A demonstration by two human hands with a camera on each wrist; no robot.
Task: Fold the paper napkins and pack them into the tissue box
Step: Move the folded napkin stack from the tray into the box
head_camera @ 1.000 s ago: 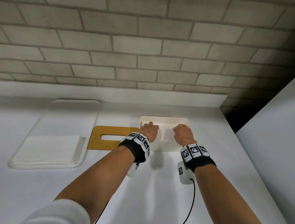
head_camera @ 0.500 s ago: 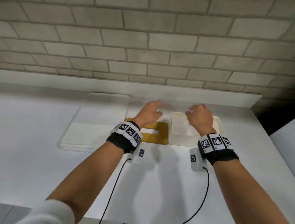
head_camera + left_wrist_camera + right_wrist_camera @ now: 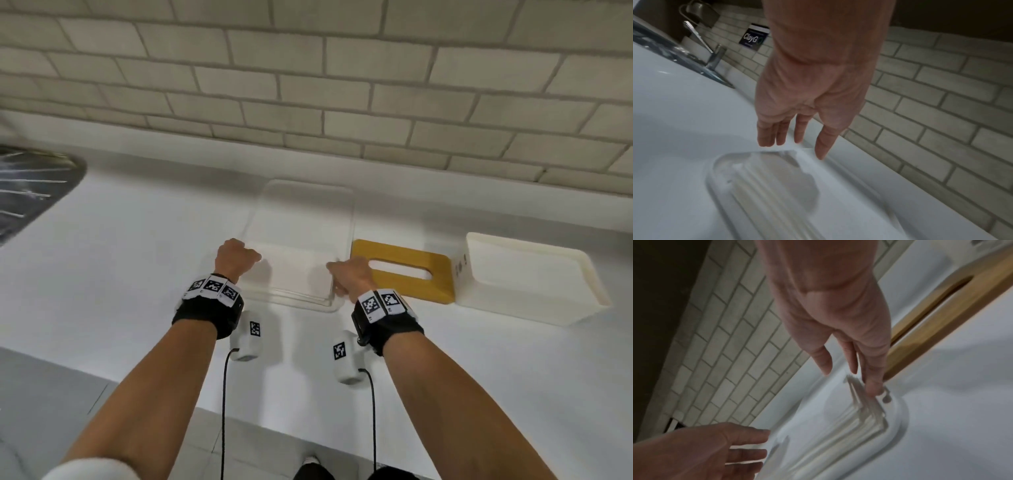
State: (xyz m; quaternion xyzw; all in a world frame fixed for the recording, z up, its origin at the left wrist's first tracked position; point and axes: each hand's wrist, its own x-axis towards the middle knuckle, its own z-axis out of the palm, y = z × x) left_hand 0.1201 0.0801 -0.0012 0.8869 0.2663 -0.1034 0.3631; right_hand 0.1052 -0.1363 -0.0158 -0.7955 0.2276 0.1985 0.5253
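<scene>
A stack of white paper napkins (image 3: 294,270) lies in a clear tray (image 3: 301,304) on the white counter. My left hand (image 3: 238,256) hovers at the stack's left edge; in the left wrist view its fingers (image 3: 799,133) hang straight above the tray's corner (image 3: 715,168) and hold nothing. My right hand (image 3: 346,274) is at the stack's right near corner, where its straight fingertips (image 3: 872,386) touch the napkin edges (image 3: 861,407). To the right lie the wooden slotted lid (image 3: 402,270) and the open white tissue box (image 3: 527,277).
A steel sink (image 3: 30,192) with a tap (image 3: 713,53) sits at the far left. A brick wall and a low ledge (image 3: 445,192) run behind the tray. The counter's front edge (image 3: 137,383) is close to my body.
Both hands have left the tissue box and moved left to the napkin tray. The head view has swung left, so the box and lid now lie to the right.
</scene>
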